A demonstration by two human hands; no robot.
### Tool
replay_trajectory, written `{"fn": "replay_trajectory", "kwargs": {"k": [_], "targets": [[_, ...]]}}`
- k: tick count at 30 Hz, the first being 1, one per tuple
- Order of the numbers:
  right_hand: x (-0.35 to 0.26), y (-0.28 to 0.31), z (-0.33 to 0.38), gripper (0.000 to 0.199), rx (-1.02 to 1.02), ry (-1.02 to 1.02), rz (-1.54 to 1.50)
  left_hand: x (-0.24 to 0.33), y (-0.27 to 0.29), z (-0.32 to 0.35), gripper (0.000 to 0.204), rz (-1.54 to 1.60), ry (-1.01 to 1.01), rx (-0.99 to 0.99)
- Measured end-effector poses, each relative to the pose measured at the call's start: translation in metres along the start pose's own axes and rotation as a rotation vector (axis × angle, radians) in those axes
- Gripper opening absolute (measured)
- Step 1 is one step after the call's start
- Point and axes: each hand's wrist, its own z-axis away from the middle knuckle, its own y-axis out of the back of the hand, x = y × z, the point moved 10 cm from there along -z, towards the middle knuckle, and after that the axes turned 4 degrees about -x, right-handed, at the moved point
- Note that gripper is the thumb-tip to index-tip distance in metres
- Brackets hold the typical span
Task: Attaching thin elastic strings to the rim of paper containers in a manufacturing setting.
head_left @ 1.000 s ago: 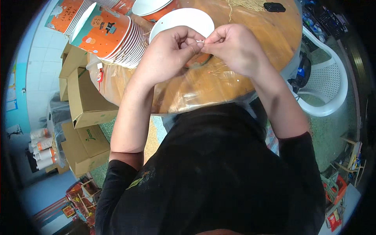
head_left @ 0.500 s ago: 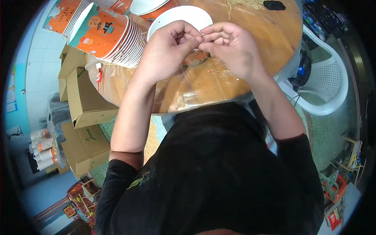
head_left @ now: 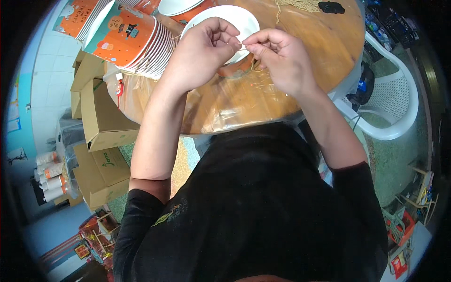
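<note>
Above a round wooden table (head_left: 324,51), my left hand (head_left: 198,56) and my right hand (head_left: 285,60) meet with their fingertips nearly touching. Each pinches a thin beige string (head_left: 241,46) between thumb and forefinger. A slack part of the string hangs below the right fingers. Beneath the hands stands a paper bucket (head_left: 235,19), white inside and orange outside, partly hidden by my left hand. To the left leans a tall nested stack of orange and teal printed paper buckets (head_left: 134,40), with bits of string along their rims.
More paper buckets (head_left: 181,6) stand at the far side. A bundle of beige strings (head_left: 300,4) lies by a flat black object (head_left: 331,7). Open cardboard boxes (head_left: 110,120) sit left of the table. A white plastic chair (head_left: 399,89) is at the right.
The fingertips have drawn slightly apart, and the string between them now shows. A loop of string hangs under my right hand. The bucket shifts slightly within the view.
</note>
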Motion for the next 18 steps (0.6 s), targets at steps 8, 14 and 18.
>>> {"fn": "replay_trajectory", "kwargs": {"k": [8, 14, 18], "targets": [[-0.029, 0.003, 0.005, 0.017, 0.045, 0.243, 0.371, -0.004, 0.003, 0.000, 0.013, 0.096, 0.040, 0.010], [-0.049, 0.001, 0.006, 0.015, 0.116, 0.190, 0.621, 0.004, -0.004, 0.003, 0.013, 0.130, -0.022, -0.015], [-0.047, 0.001, 0.007, 0.011, 0.156, 0.213, 0.606, 0.006, -0.008, 0.005, 0.014, 0.129, -0.028, -0.037]]}}
